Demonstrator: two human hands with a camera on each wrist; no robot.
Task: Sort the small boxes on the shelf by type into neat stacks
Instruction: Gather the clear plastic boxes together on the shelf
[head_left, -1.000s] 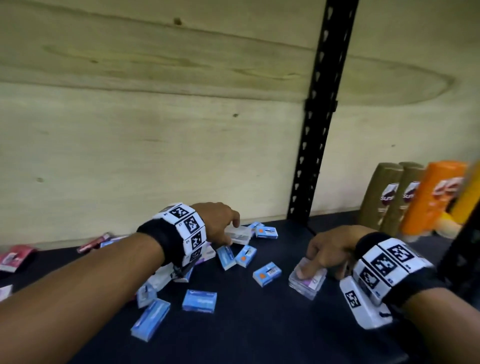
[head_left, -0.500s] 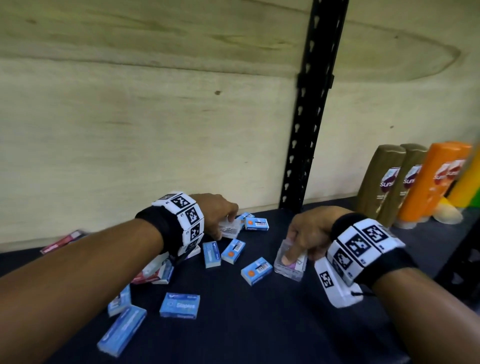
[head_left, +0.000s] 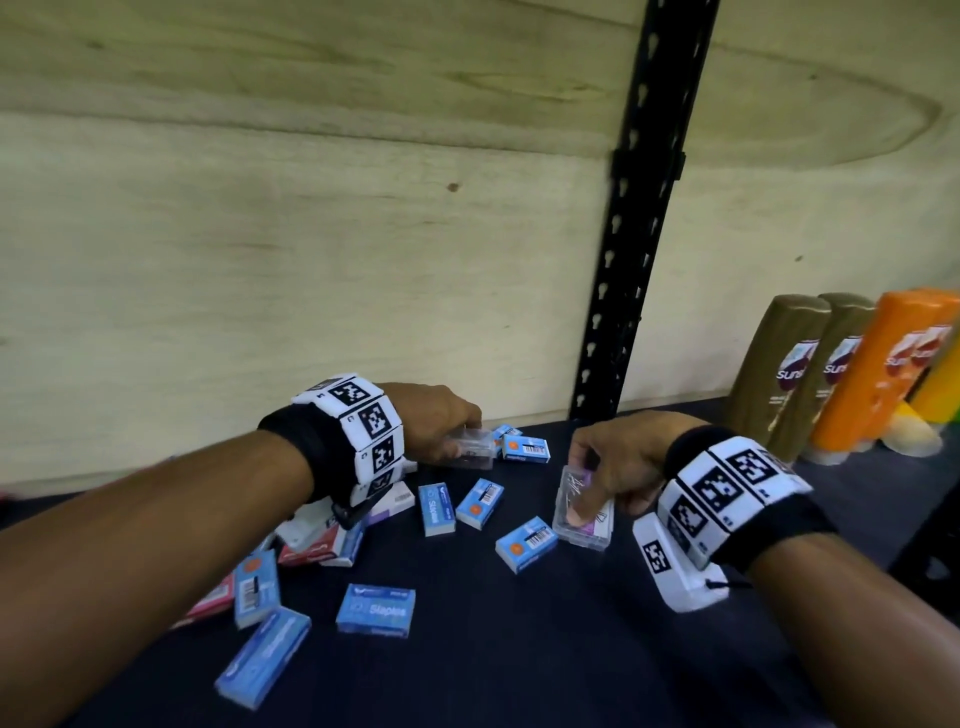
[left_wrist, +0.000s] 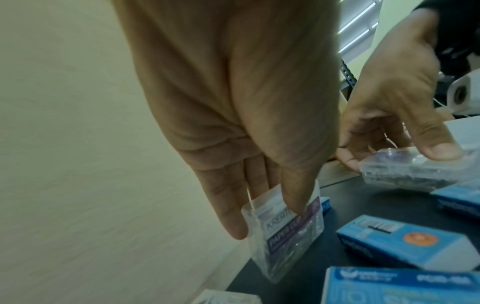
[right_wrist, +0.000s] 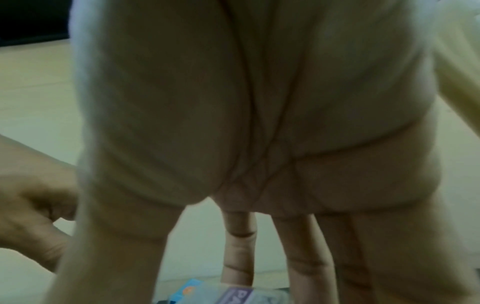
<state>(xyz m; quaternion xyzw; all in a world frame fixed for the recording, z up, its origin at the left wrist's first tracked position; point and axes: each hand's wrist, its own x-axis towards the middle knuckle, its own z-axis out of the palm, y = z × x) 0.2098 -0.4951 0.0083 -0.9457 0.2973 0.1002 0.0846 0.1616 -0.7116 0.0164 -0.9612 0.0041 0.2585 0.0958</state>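
Left hand: my left hand (head_left: 436, 423) pinches a clear box (head_left: 470, 447) at the back of the shelf; in the left wrist view thumb and fingers (left_wrist: 228, 207) clamp it upright, purple label facing out.
Right hand: my right hand (head_left: 615, 470) grips a second clear box (head_left: 582, 512), thumb on its top face, fingers curled round the far edge, one end tipped up.
Boxes: blue boxes (head_left: 525, 543) lie scattered flat between and in front of my hands; red boxes (head_left: 306, 551) sit under my left wrist. Nothing is stacked yet.
Surface: dark shelf (head_left: 519, 649), plywood wall (head_left: 260, 260) behind, black upright (head_left: 634, 260) at the back.
Room: brown and orange bottles (head_left: 800, 374) stand at the far right, well apart from the boxes.
Change: half a second ago my left hand held its box lower; my right box now tilts more steeply.
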